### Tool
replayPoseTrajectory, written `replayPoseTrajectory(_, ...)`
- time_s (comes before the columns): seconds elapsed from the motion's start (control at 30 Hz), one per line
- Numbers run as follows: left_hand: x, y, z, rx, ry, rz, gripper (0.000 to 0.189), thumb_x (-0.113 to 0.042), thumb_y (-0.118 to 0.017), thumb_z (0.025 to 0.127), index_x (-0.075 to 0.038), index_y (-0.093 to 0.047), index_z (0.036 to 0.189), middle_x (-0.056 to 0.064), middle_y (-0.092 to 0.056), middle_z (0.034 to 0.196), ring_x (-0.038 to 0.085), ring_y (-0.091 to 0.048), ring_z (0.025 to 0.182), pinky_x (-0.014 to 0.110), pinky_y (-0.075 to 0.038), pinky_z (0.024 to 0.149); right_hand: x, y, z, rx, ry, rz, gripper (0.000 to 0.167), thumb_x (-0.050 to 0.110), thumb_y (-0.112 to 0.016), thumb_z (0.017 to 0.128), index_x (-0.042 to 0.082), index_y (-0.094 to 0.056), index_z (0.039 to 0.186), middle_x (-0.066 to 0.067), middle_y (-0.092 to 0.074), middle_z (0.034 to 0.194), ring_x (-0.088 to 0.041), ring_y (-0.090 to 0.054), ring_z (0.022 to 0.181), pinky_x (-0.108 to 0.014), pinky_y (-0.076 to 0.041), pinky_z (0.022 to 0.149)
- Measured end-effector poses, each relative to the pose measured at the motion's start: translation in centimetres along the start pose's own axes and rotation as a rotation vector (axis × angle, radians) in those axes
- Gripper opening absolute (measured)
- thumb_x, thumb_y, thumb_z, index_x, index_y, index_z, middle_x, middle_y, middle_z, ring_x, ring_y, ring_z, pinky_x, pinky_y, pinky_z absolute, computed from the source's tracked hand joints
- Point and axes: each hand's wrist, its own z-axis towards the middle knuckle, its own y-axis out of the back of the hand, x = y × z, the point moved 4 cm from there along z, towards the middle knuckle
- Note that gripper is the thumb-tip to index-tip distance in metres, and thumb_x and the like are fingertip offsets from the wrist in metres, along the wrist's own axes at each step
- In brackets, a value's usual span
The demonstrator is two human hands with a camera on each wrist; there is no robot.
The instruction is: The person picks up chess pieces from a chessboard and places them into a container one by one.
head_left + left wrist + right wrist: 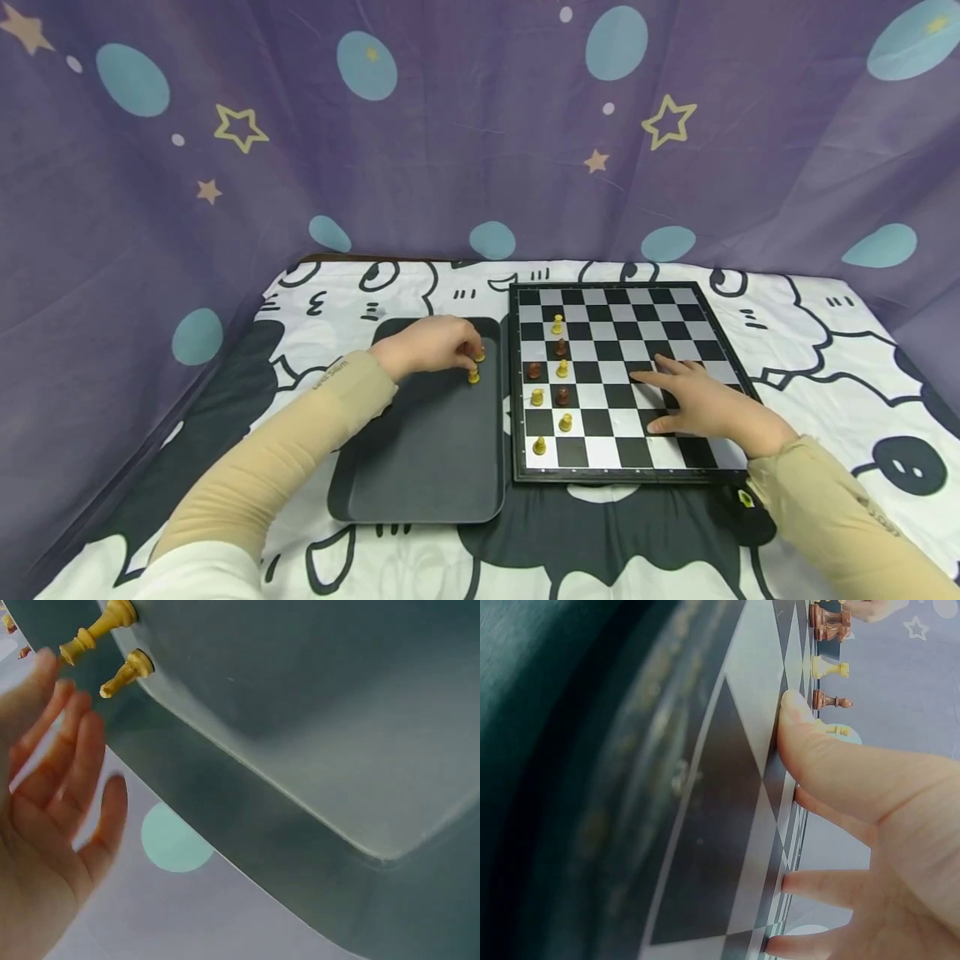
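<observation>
The left arm [277, 467] reaches forward and inward, the left hand [431, 342] pointing down with loosely bent fingers and the little finger set apart. The right arm [847, 504] angles in from the lower right, the right hand [701, 404] palm-down, fingers spread and thumb held wide.

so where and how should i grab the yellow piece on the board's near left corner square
Probably best to pinch the yellow piece by its narrow upper part, coming down from above and its near side. It stands upright on a wider base, and its closest neighbour, another yellow piece, stands farther back and to the right, leaving the near side open.
</observation>
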Motion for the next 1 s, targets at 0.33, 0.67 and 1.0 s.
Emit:
replayPoseTrajectory(0.33, -0.7, 0.7, 0.0, -0.136, 0.028, 0.059, 0.029, -0.024, -0.076, 0.081, -0.009, -0.07, 0.105, 0.006, -0.064, 0.1, 0.018, -0.062, 0.089, 0.033, -0.053, 0.077, -0.1, -0.2, 0.0, 0.003, -0.003, -0.002, 0.073, 0.039, -0.079, 0.072, 0.011, -0.053, 0.135, -0.039, -0.031, 0.141, -0.066, -0.028, 0.122, -0.073, -0.034, 0.092)
replayPoseTrajectory(0.67, -3.0, 0.5, 1.4, -0.149, -0.02, 0.027, 0.036, -0.023, -0.075, 0.082, -0.007, -0.067, 0.113, 0.009, -0.063, 0.104, 0.02, -0.064, 0.092, 0.03, -0.053, 0.078, 0.0, -0.1, 0.1, -0.013, -0.013, 0.004, 0.071, 0.034, -0.079, 0.073, 0.01, -0.053, 0.135, -0.038, -0.03, 0.142, -0.065, -0.027, 0.124, -0.073, -0.032, 0.093)
replayPoseTrajectory(1.0, -5.3, -0.3, 3.2, -0.103, -0.078, 0.106, 0.036, -0.029, -0.073, 0.083, -0.011, -0.068, 0.114, 0.005, -0.061, 0.102, 0.014, -0.06, 0.086, 0.027, -0.051, 0.075, 0.1, -0.2, 0.0, -0.01, -0.017, 0.007, 0.071, 0.035, -0.079, 0.073, 0.01, -0.053, 0.135, -0.038, -0.03, 0.143, -0.064, -0.026, 0.125, -0.073, -0.033, 0.092)
